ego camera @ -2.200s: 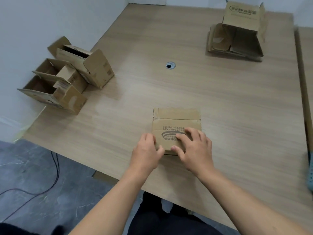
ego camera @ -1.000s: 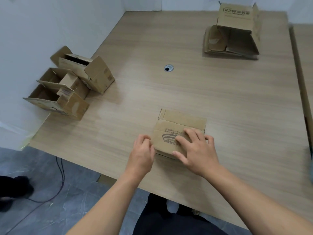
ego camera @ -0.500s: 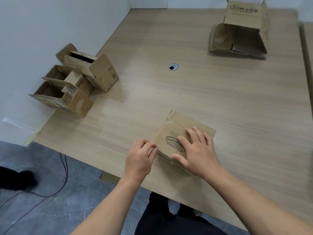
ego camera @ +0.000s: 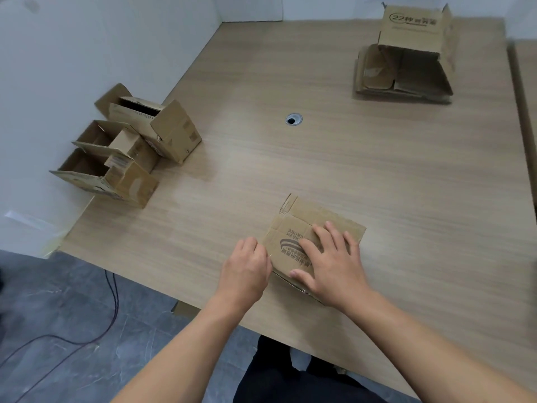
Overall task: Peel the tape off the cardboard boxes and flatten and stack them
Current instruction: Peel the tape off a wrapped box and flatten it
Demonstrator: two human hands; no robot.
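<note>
Right hand [ego camera: 331, 266] flat, fingers spread, steadies the box [ego camera: 296, 219] — left hand [ego camera: 245, 269] curled just beside, at its edge; pinch unclear

Open boxes [ego camera: 128, 152] left, flattened stack [ego camera: 404, 80] far right

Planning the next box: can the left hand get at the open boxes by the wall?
Probably yes: only bare table lies between the left hand and the open boxes, though it's a stretch.
</note>
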